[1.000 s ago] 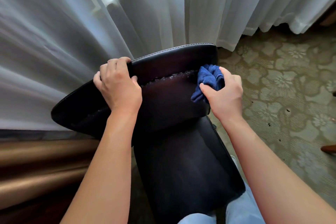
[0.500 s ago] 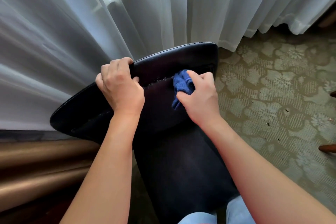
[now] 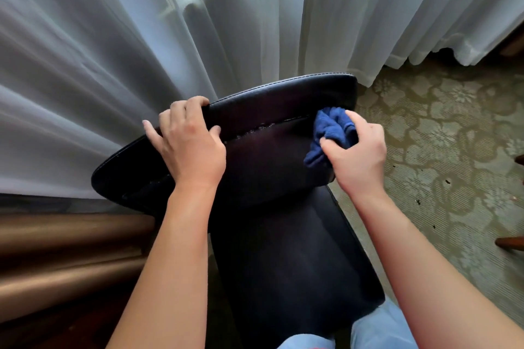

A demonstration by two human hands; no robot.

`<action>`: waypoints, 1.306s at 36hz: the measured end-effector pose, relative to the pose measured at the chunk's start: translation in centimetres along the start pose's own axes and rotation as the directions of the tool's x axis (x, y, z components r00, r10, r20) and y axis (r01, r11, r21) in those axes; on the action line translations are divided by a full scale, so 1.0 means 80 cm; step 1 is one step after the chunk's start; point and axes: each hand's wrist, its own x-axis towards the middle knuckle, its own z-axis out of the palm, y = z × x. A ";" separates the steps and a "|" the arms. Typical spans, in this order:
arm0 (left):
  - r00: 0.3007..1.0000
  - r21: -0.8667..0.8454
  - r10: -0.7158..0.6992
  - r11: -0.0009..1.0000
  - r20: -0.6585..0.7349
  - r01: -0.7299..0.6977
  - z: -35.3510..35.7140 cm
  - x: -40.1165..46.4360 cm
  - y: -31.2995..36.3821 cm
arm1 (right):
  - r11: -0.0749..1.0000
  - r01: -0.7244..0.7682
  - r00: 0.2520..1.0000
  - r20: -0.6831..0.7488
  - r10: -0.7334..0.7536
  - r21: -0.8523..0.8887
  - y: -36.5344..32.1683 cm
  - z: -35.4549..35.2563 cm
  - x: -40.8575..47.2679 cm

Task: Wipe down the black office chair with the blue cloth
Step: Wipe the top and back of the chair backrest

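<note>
Blue cloth (image 3: 330,130) bunched in right hand (image 3: 357,150), against black chair (image 3: 283,150)

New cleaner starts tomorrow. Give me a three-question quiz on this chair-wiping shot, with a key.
1. True or false: the left hand grips the top edge of the black chair's backrest.
2. Which hand holds the blue cloth? A) left B) right C) neither
3. Fill in: the cloth is pressed near the backrest's ____ end, as the person sees it.

Key: 1. true. 2. B, the right hand. 3. right, near the light flecks along the seam.
</note>
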 end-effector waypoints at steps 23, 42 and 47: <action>0.998 -0.041 0.039 0.998 -0.054 -0.041 0.007 0.018 -0.010 | 0.966 0.254 0.928 0.294 -0.229 -0.051 -0.059 0.064 -0.046; 0.992 -0.071 -0.069 0.996 -0.108 0.062 -0.012 0.003 -0.054 | 0.990 0.126 0.987 0.107 -0.120 -0.059 -0.049 0.050 -0.037; 0.989 -0.092 -0.052 0.995 -0.135 0.040 -0.009 0.009 -0.057 | 0.983 0.166 0.975 0.161 -0.152 -0.073 -0.066 0.076 -0.049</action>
